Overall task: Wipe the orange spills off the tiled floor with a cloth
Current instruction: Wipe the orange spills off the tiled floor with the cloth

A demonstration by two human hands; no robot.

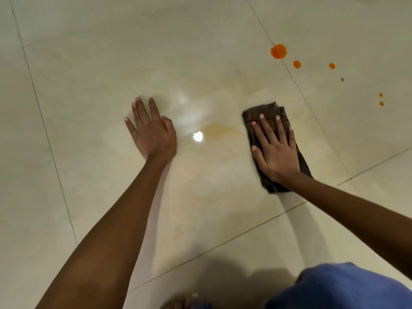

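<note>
Bare floor (256, 81) between cloth (267, 109) and orange spills (278, 51).

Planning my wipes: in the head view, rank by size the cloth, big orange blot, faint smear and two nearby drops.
Brown cloth
Faint orange smear
Big orange blot
Drop beside blot and farther drop: alike

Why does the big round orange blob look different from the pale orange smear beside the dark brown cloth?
The big round orange blob is bright and solid; the pale orange smear is faint and see-through. The blob is a neat circle on a tile joint; the smear is stretched with fuzzy edges. The blob sits away from the dark brown cloth; the smear lies beside it. Both are orange marks on the tiled floor.
</note>
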